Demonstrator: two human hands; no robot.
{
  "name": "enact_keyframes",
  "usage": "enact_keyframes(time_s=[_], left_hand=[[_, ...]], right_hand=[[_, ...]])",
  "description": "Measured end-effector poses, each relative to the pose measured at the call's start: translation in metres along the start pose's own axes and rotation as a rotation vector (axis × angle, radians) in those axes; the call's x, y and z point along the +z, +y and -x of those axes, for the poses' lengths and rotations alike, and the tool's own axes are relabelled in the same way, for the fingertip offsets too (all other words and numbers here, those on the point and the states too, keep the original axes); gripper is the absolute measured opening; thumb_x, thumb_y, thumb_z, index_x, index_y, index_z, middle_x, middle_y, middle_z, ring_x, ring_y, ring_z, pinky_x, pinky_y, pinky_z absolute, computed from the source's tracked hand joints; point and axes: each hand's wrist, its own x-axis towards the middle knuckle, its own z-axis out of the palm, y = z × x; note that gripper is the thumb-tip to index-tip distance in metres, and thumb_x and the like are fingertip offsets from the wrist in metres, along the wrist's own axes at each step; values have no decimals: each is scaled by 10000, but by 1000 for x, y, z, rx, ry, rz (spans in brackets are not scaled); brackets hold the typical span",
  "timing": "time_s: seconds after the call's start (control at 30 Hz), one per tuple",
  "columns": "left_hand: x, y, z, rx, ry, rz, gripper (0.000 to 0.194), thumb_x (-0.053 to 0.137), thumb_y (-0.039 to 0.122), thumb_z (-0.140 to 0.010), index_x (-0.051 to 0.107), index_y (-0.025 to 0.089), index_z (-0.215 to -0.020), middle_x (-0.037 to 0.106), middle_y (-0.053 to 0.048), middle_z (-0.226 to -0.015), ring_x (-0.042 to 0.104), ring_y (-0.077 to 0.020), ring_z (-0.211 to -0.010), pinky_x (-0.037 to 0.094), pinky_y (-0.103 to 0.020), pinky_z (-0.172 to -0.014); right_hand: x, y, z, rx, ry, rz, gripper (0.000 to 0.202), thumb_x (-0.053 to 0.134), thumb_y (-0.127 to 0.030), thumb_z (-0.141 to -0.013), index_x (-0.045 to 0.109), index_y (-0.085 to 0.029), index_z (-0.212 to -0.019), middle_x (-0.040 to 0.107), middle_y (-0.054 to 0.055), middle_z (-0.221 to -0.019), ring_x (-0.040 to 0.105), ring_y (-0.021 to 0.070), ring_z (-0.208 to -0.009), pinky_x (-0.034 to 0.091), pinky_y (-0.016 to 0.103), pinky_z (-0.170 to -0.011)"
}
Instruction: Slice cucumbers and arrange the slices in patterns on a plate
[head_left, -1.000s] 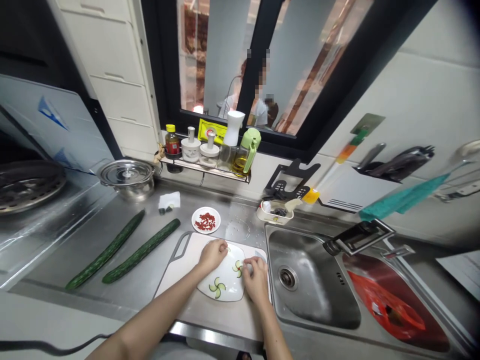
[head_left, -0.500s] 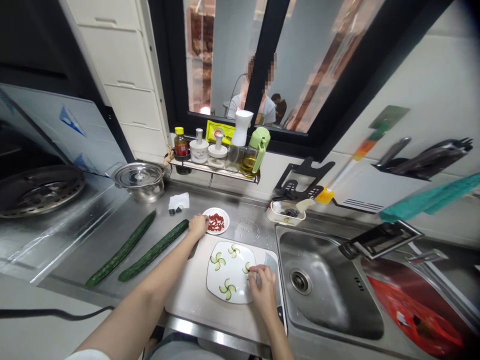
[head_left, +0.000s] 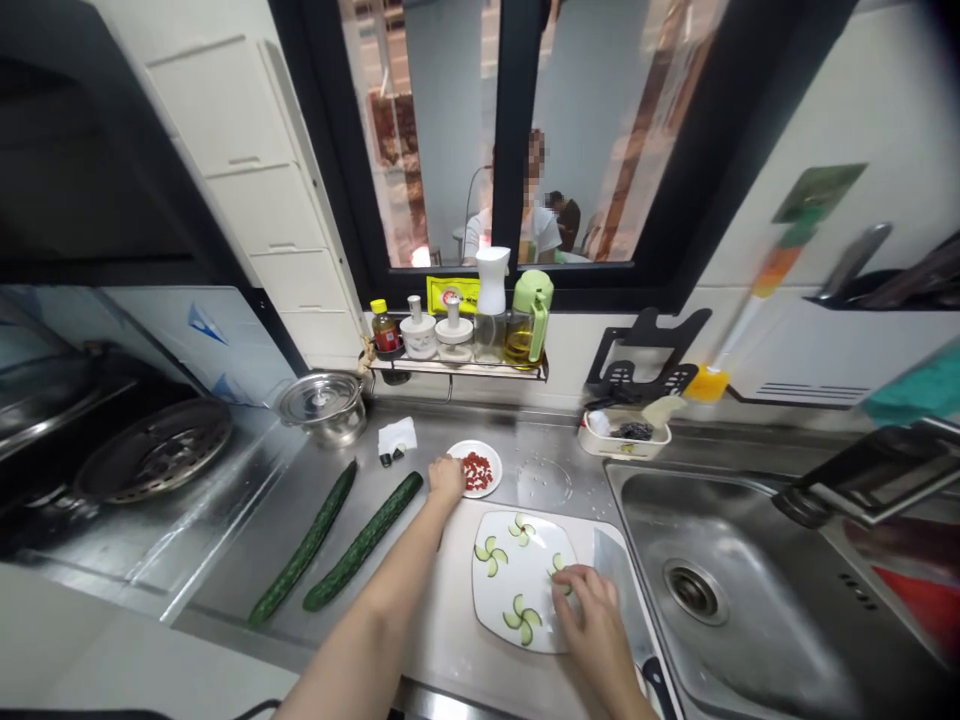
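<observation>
My left hand (head_left: 447, 480) is at the left rim of a small white dish (head_left: 495, 472) that holds red bits (head_left: 477, 471); its fingers are pressed together, and what they hold is too small to name. A squarish white plate (head_left: 504, 610) lies on the cutting board (head_left: 442, 640) and bears several pinwheels of green-edged slices, one of them a pinwheel (head_left: 522, 620) near the front. My right hand (head_left: 592, 610) is over the plate's right side, thumb and forefinger closed beside the right pinwheel and partly covering it. Anything between those fingertips is hidden.
Two cucumbers (head_left: 364, 542) lie left of the board. A lidded steel pot (head_left: 322, 405), a white tissue (head_left: 397, 436) and a rack of condiments (head_left: 465, 368) stand behind. The sink (head_left: 735, 590) is at right; a knife handle (head_left: 658, 685) shows at the board's front right.
The view has shifted, so the counter things appear further right and lower. Both hands stay in about the same places, left at the dish and right at the right pinwheel.
</observation>
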Motion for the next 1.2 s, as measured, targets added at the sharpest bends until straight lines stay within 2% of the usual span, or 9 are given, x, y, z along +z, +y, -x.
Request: enact_keyframes(time_s=[0.33,0.57,0.77,0.9,1.03,1.2], left_hand=[[4,5,-1,-60,-10,26,316,440,223,-871,701,167,-1040,685,-158,-1022,629,-233,-999,468,-311,-834],[7,1,-4,-128,-20,75,308,526,304,-824,700,149,-1026,685,-174,-1027,617,-274,-1040,474,-337,-839],[12,0,-3,-155,13,182,274,503,293,-836,708,155,-955,681,-159,-1054,618,-270,-1036,462,-336,-844],[14,-2,0,-162,50,320,194,547,283,-808,703,183,-863,694,-121,-1033,614,-253,-1037,443,-322,-862],[17,-6,4,-149,90,554,119,575,260,-784,675,197,-798,718,-64,-889,651,-205,-910,463,-283,-800],[19,-5,12,-119,120,868,135,577,237,-776,632,145,-858,710,-49,-828,670,-144,-775,490,-223,-695]], right_hand=[[-4,-6,-2,5,-33,42,255,430,-347,-860,651,-222,-835,618,85,-907,555,248,-905,465,382,-776],[-14,-7,-5,-3,-47,102,257,425,-344,-864,650,-227,-820,616,80,-877,550,242,-860,450,376,-751],[-16,-8,3,3,-40,104,237,438,-334,-858,646,-231,-811,618,71,-859,560,226,-830,454,365,-753],[-14,-6,7,31,-32,72,228,441,-321,-851,646,-228,-813,622,73,-858,564,231,-842,455,369,-757],[-11,-6,7,67,-14,13,235,431,-314,-856,641,-228,-798,629,77,-875,565,236,-872,448,381,-788],[-8,-9,5,59,-43,-65,240,426,-323,-869,632,-221,-800,634,79,-871,562,233,-886,438,385,-826]])
